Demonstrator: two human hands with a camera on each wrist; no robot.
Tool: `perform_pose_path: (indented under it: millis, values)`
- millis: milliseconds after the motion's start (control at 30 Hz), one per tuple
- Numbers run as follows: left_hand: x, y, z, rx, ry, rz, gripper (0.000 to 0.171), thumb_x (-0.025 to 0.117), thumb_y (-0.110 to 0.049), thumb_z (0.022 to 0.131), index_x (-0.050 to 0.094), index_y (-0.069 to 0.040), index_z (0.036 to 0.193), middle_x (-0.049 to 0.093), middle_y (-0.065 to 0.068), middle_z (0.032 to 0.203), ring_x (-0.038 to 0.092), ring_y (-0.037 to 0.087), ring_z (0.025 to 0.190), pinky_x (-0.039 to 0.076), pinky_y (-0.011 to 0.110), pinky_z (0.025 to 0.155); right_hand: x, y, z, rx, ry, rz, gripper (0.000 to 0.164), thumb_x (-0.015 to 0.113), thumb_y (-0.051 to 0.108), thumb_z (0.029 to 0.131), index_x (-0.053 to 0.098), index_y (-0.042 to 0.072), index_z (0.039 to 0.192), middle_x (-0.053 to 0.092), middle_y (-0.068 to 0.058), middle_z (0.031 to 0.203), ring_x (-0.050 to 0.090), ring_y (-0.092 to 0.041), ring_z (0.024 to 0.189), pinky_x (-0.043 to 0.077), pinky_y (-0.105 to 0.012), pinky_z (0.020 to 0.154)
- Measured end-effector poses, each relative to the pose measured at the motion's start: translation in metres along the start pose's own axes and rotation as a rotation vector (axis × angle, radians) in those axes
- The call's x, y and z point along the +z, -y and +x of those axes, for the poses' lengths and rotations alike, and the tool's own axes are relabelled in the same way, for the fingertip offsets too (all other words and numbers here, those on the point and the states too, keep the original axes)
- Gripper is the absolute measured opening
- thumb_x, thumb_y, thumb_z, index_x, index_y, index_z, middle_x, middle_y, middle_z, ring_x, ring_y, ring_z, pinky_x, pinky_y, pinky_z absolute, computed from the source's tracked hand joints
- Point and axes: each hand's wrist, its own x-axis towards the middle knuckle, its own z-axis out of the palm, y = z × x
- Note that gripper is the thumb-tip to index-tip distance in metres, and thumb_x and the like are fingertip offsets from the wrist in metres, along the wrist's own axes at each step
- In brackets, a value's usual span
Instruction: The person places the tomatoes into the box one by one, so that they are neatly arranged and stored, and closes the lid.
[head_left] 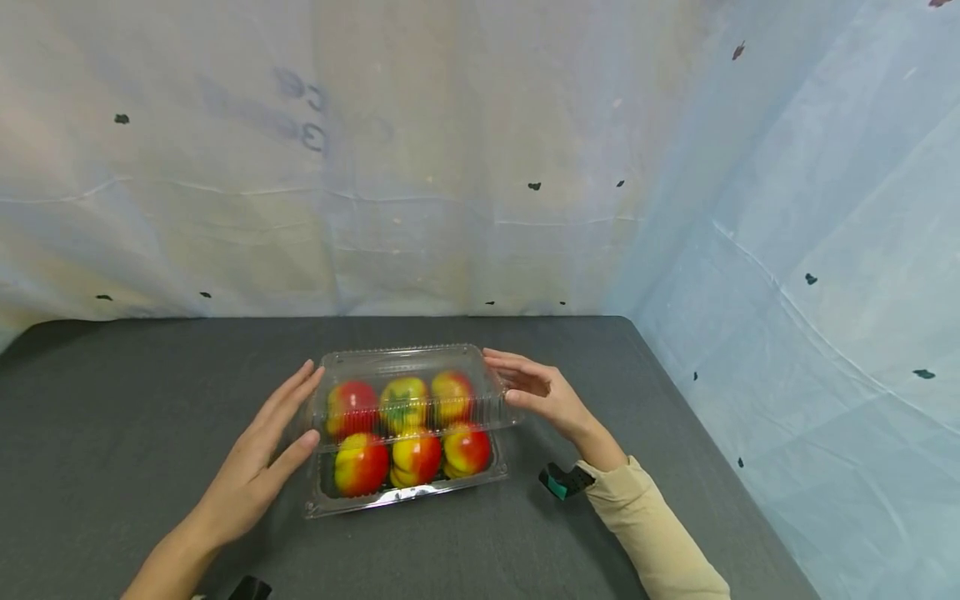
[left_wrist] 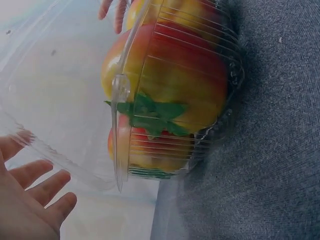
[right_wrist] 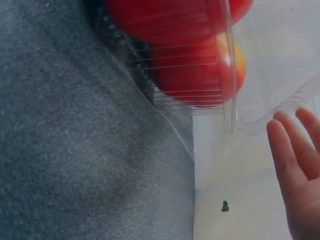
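Note:
A hinged clear plastic box (head_left: 408, 497) sits on the dark table, holding several red-and-yellow fruits (head_left: 416, 458); one shows a green leafy top (left_wrist: 155, 112) in the left wrist view. Its transparent lid (head_left: 405, 362) stands partly raised, tilted over the back row. At the lid's left side is my left hand (head_left: 251, 467), its fingers fairly straight and the fingertips at the edge. My right hand (head_left: 551, 400) is at the lid's right side, fingers loosely bent, thumb near the front corner. In the right wrist view the fingertips (right_wrist: 277, 130) meet the lid's rim.
The dark grey table (head_left: 150, 417) spreads around the box. Pale sheeting (head_left: 450, 167) with dark marks hangs behind it and along the right side. A black wrist strap (head_left: 566, 481) is by the right sleeve.

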Motion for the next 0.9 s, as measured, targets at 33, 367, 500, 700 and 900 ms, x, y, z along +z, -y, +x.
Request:
perform_pose_path:
  millis: [33,367,500,700,900]
  values:
    - [0.000,0.000,0.000,-0.007,0.008,0.004,0.065,0.050,-0.010,0.096,0.025,-0.029,0.152,0.012,-0.003,0.160,0.014,0.041,0.144,0.016,0.083,0.090,0.000,0.000,-0.001,0.005,0.003,0.004,0.061,0.065,0.027,0.092,0.045,-0.009,0.136,0.037,-0.021,0.150,0.046,-0.016,0.133,0.036,-0.027,0.111]
    - [0.000,0.003,-0.005,-0.033,0.037,0.087,0.075,0.067,-0.016,0.089,0.028,-0.034,0.151,0.020,0.002,0.159,0.025,0.046,0.139,0.026,0.079,0.087,0.000,0.001,-0.009,0.015,0.051,-0.042,0.057,0.065,0.018,0.092,0.044,-0.010,0.137,0.033,-0.025,0.151,0.043,-0.016,0.135,0.033,-0.046,0.112]
    - [0.000,0.007,-0.007,-0.048,0.038,0.132,0.078,0.072,-0.019,0.085,0.031,-0.031,0.150,0.021,0.000,0.159,0.028,0.046,0.138,0.029,0.077,0.087,0.001,0.000,-0.013,0.046,0.052,-0.080,0.059,0.067,0.018,0.091,0.043,-0.006,0.140,0.033,-0.022,0.152,0.041,-0.013,0.136,0.033,-0.047,0.112]
    - [0.002,0.011,-0.009,-0.051,0.041,0.150,0.078,0.074,-0.021,0.084,0.033,-0.026,0.150,0.020,0.000,0.159,0.029,0.047,0.137,0.031,0.076,0.086,0.002,-0.002,-0.017,0.050,0.062,-0.100,0.059,0.066,0.011,0.090,0.041,-0.005,0.142,0.035,-0.023,0.150,0.042,-0.013,0.135,0.034,-0.048,0.111]
    - [0.002,0.013,-0.009,-0.061,0.056,0.149,0.078,0.076,-0.024,0.082,0.035,-0.024,0.149,0.020,0.000,0.159,0.029,0.048,0.137,0.032,0.077,0.086,0.004,-0.005,-0.021,0.060,0.057,-0.126,0.059,0.067,0.008,0.089,0.042,-0.002,0.142,0.040,-0.022,0.148,0.044,-0.015,0.134,0.036,-0.046,0.110]
